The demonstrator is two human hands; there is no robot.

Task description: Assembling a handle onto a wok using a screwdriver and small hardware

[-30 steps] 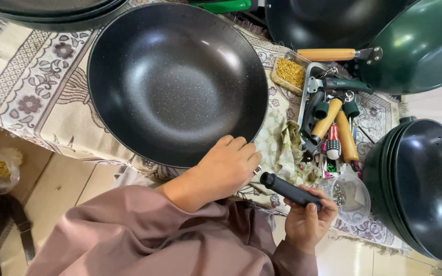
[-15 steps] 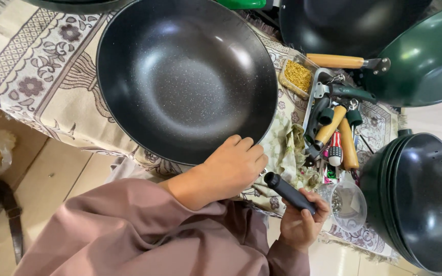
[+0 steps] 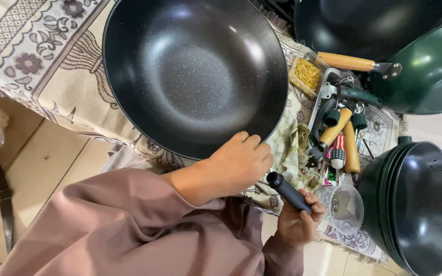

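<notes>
While the left hand (image 3: 239,166) curls its fingers (image 3: 254,143) together over the near rim of the big black speckled wok (image 3: 195,76), the right hand (image 3: 297,222) is clamped round a black pan handle (image 3: 288,191), tip pointing up twd the wok's edge, just beside the left knuckles but not touching the wok as far as I can see. Wok has no handle on it yet, so judging by that, fitting is only at the lining-up stage; fixing it on is all left to do. Just right of the fingers: crumpled greenish cloth (image 3: 295,148), then a tray of tools & spare handles (image 3: 341,128), wooden & dark green. Below that, by the right hand, a clear plastic cup (image 3: 348,208). Further right, a stack of dark green woks (image 3: 415,204). Beyond the fingers, past the wok, a small box of yellow bits (image 3: 307,74) & more pans (image 3: 384,30). All sits on a patterned cloth (image 3: 37,56).
</notes>
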